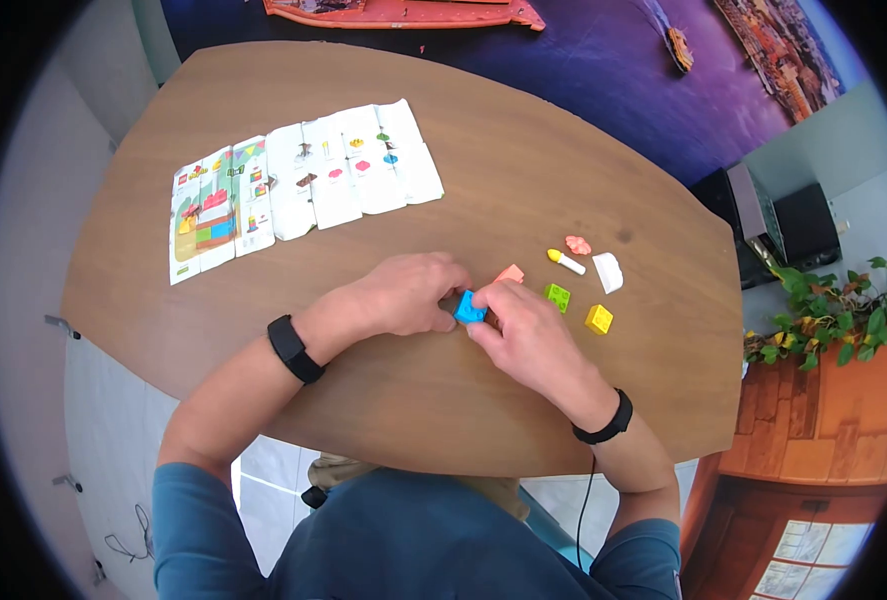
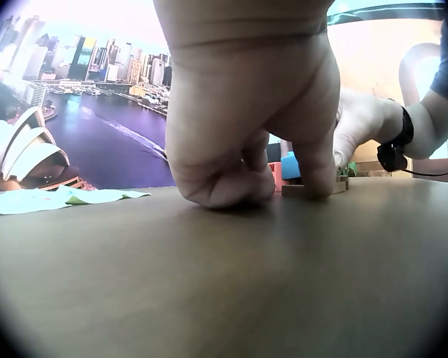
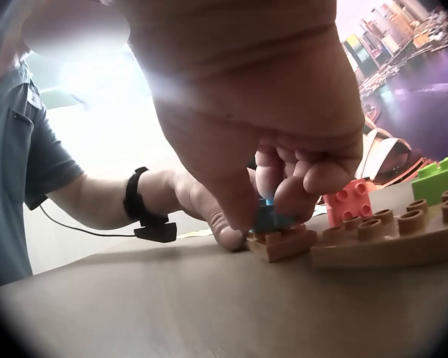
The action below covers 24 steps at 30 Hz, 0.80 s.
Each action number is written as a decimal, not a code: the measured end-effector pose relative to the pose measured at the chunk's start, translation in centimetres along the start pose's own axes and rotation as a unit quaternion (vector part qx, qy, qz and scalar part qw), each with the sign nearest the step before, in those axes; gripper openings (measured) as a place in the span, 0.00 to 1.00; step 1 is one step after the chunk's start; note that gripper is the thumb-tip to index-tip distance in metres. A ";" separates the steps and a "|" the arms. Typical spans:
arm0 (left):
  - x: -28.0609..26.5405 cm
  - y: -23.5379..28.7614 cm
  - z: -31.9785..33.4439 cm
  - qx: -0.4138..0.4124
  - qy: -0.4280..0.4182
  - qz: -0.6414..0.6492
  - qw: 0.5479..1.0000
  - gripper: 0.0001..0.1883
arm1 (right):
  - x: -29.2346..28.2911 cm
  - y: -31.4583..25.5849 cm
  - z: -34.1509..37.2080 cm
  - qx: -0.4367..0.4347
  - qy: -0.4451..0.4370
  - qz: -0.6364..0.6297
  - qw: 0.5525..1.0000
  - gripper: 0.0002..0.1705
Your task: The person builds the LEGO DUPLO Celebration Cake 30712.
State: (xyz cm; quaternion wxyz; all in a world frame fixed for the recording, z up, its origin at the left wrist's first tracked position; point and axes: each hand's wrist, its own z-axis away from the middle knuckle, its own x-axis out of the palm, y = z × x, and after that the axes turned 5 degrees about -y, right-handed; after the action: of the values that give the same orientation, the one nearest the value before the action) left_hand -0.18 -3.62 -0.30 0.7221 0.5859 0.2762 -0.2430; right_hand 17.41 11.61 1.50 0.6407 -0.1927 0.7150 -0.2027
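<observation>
Near the middle of the table, my right hand pinches a blue toy brick between thumb and fingers. In the right wrist view the blue brick sits over a small brown plate lying flat on the table. My left hand is at the left side, its thumb and curled fingers gripping the brown plate's edges; that plate shows partly behind the thumb in the left wrist view. A coral brick stands just beyond the right hand. Beside it runs a larger brown studded plate, close to the small one.
To the right lie a green brick, a yellow brick, a yellow-tipped white candle piece, a coral flower-shaped piece and a white curved piece. An unfolded instruction sheet covers the table's back left.
</observation>
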 end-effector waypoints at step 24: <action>-0.7 0.4 0.0 -0.012 -0.026 0.071 0.997 0.22 | -4.4 1.7 0.2 0.034 -0.009 0.058 0.998 0.18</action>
State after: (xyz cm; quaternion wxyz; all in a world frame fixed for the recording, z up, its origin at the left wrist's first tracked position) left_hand -0.37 -3.48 0.47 0.7516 0.5885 0.2182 -0.2029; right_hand 18.01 15.43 4.23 0.6639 -0.1312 0.7119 -0.1875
